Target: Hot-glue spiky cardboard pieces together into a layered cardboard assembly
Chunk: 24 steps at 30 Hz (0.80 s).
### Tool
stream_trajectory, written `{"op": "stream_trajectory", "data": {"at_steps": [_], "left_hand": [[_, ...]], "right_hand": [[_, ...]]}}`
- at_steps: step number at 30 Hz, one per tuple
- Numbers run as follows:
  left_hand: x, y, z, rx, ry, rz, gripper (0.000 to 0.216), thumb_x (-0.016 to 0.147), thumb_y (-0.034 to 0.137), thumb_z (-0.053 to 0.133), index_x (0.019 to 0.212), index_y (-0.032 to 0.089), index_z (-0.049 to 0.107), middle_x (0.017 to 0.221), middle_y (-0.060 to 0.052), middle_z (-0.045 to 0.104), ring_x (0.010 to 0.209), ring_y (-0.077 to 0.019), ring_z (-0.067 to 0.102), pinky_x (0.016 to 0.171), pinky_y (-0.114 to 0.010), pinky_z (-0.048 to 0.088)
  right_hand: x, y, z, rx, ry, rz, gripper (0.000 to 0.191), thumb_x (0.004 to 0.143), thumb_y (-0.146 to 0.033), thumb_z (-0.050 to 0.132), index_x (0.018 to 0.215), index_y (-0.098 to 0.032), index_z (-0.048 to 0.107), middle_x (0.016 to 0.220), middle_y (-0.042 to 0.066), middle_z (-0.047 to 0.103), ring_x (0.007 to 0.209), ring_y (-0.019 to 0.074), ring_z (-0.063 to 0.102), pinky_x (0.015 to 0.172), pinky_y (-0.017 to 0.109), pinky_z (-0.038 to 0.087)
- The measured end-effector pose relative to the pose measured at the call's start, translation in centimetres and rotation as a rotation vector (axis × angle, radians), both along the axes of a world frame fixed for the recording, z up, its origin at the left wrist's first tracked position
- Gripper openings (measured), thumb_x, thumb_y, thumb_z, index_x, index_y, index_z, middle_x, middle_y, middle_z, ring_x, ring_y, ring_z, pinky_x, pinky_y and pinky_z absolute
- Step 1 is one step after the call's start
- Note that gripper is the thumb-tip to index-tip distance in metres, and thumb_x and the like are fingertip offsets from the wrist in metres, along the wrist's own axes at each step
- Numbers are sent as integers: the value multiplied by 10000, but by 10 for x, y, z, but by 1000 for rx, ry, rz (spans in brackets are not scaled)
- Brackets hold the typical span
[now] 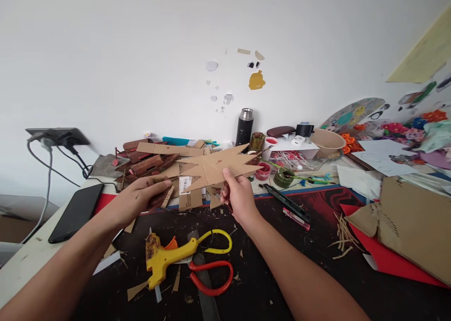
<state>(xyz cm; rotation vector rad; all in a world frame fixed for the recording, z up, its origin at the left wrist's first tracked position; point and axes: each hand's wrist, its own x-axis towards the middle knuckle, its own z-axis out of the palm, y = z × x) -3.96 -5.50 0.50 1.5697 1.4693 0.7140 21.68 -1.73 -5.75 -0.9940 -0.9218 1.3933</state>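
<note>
My right hand [239, 194] pinches the lower edge of a spiky star-shaped cardboard cutout [214, 167], holding it up above the dark work mat [268, 269]. My left hand [143, 196] reaches toward the cutout's left side with fingers loosely extended, touching small cardboard scraps [190, 194] near it. Below the hands lie a yellow glue gun [165, 257] and yellow-and-red handled scissors [211, 264].
A black phone [75, 212] lies at the left. Brown wooden pieces [144, 161] and cardboard strips pile behind. A black flask [244, 126], paint pots, a bowl [327, 141] and craft clutter fill the back right. A large cardboard sheet [412, 222] on red paper lies right. A utility knife [285, 201] rests mid-right.
</note>
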Motion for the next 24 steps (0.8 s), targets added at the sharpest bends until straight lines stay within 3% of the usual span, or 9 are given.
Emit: {"op": "stream_trajectory", "data": {"at_steps": [4, 9, 11, 16, 24], "left_hand": [[16, -5, 6, 35, 97, -35, 679, 928, 839, 620, 639, 238, 492, 567, 34, 446, 549, -135, 357, 524, -292, 318], [18, -5, 8, 27, 93, -71, 775, 906, 956, 540, 735, 212, 668, 665, -39, 650, 595, -180, 549, 534, -286, 398], [16, -4, 6, 9, 71, -99, 791, 919, 963, 515, 711, 214, 663, 647, -46, 647, 581, -185, 562, 534, -289, 417], [17, -5, 5, -15, 32, -106, 681, 876, 880, 702, 715, 221, 645, 661, -21, 629, 591, -176, 562, 557, -285, 447], [14, -1, -1, -3, 94, -102, 666, 906, 862, 659, 714, 226, 617, 608, -2, 573, 561, -156, 488, 508, -264, 365]], "right_hand": [[0, 0, 0, 2, -16, 6, 667, 810, -783, 816, 551, -251, 507, 445, -44, 493, 350, 118, 514, 352, 231, 321], [0, -1, 1, 6, -22, 15, 655, 817, -785, 807, 564, -253, 520, 435, -45, 489, 351, 125, 517, 354, 237, 335], [0, -1, 1, 12, -19, 19, 661, 814, -796, 812, 570, -254, 523, 431, -48, 481, 350, 127, 517, 353, 238, 338], [0, -2, 2, 7, -7, 28, 662, 815, -787, 820, 563, -250, 526, 432, -49, 478, 351, 121, 507, 356, 235, 349], [-1, -3, 3, -7, 1, 44, 675, 802, -770, 835, 529, -246, 510, 460, -43, 494, 363, 112, 507, 360, 233, 348]]}}
